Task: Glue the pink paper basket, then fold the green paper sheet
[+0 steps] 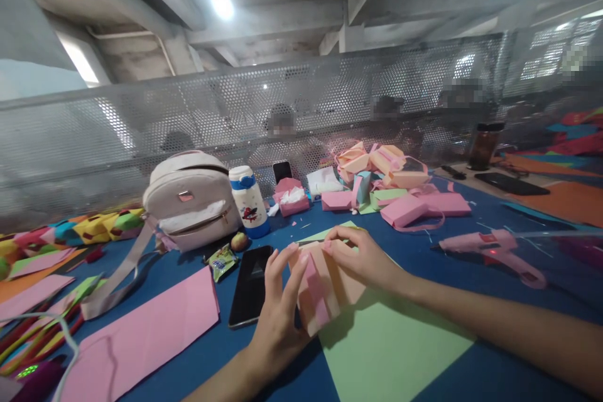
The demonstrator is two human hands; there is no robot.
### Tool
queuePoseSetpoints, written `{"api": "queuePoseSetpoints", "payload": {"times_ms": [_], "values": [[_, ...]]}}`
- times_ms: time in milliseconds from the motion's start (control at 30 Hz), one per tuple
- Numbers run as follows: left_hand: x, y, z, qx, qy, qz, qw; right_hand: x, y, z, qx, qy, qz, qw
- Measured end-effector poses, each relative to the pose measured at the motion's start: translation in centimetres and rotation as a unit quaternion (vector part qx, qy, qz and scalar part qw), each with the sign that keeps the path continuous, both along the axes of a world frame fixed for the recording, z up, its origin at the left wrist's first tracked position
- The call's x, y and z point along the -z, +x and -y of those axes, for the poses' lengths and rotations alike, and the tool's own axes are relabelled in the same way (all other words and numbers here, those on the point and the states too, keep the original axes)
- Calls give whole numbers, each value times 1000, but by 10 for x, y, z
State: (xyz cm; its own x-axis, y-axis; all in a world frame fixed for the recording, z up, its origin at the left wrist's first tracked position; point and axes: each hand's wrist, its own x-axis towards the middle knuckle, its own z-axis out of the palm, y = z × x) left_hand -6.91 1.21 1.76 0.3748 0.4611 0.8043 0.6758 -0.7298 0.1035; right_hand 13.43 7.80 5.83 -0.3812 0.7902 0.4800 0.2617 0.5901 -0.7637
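Observation:
Between my hands is a small folded paper box in pale peach, with a pink paper strip across it. My left hand grips its left side, thumb and fingers spread around the edges. At the top edge, the fingers of my right hand are bent and pressed onto the paper. The box is tilted above a sheet of light green paper lying on the blue table. Part of the box's right side is hidden by my right hand.
A pink glue gun with a red light lies at right. A black phone and pink sheet lie at left. Behind stand a white backpack, a bottle and a pile of paper boxes, before a perforated metal screen.

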Motion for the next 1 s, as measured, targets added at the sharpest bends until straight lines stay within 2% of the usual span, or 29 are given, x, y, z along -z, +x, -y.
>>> {"api": "queuePoseSetpoints", "payload": {"times_ms": [767,867,1000], "values": [[-3,1,2,12,-16,-25,999,5,1,-5,0,9,2,1000],[0,0,1,12,-28,-9,999,4,0,-5,-6,-25,-14,1000],[0,0,1,6,-85,49,995,6,2,-6,-38,-117,-86,989]]}}
